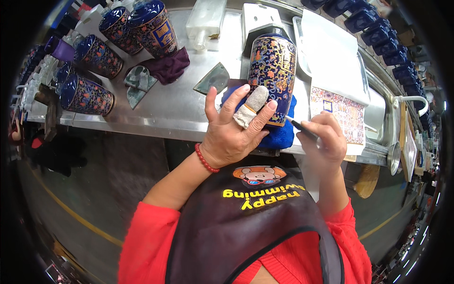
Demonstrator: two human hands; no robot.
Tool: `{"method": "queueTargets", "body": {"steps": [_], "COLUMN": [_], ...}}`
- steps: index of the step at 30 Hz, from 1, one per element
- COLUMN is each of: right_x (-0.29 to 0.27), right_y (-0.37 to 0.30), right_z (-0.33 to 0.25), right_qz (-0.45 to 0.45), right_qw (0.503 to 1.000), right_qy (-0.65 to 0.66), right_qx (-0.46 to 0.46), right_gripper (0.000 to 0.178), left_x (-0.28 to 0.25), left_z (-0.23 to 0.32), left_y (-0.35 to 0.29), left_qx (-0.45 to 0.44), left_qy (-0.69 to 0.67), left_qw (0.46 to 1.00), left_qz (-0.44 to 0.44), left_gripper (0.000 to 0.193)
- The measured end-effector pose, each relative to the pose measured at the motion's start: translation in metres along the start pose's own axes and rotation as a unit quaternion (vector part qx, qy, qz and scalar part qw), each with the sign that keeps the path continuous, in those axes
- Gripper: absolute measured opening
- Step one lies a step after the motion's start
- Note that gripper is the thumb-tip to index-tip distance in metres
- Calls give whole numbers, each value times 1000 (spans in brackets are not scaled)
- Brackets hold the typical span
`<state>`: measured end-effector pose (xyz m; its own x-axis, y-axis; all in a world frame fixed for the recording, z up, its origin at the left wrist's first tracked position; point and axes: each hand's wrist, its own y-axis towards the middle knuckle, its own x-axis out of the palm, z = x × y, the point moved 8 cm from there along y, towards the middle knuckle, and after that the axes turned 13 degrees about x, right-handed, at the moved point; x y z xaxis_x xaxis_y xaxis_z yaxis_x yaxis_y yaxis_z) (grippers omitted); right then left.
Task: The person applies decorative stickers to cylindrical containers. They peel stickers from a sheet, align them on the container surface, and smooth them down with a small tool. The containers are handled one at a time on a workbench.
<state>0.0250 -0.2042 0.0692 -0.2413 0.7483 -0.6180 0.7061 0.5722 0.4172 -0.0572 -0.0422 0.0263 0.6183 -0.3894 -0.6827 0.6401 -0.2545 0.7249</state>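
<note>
A dark blue bottle (272, 64) with a colourful floral pattern and gold panels lies before me, its neck end away from me against a black stand (265, 33). Under its near end is a bright blue cloth (279, 138). My left hand (234, 135) rests on the bottle's lower left side, fingers spread, one finger wrapped in a knitted finger cover (256, 98). Closed round a slim, dark pen-like tool (304, 130), my right hand (326, 137) brings its pale tip to the bottle's lower right edge. Whether the tip touches is hard to tell.
Several patterned blue bottles (87, 99) stand at the left, near a purple cloth (170, 66) and greenish flat pieces (213, 78). A clear bottle (205, 21) lies behind. At right lie a patterned sheet (347, 118) and white sheets (331, 52); more blue bottles (362, 21) line the far right.
</note>
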Motion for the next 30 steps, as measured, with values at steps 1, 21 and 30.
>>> {"method": "queueTargets", "body": {"steps": [1,21,30], "right_x": [-2,36,36], "right_y": [0,-4,0], "right_z": [8,66,62], "right_qz": [13,19,19], "right_qw": [999,937,940], "right_qy": [16,223,240], "right_qx": [32,267,243], "right_gripper": [30,25,24], "left_x": [2,17,9], "left_z": [-2,24,14], "left_y": [0,-40,-44], "left_qx": [-13,-12,-73], "left_qy": [2,-74,-87], "left_qw": [1000,994,993], "left_qz": [2,-81,-35], "left_gripper": [69,74,66]}}
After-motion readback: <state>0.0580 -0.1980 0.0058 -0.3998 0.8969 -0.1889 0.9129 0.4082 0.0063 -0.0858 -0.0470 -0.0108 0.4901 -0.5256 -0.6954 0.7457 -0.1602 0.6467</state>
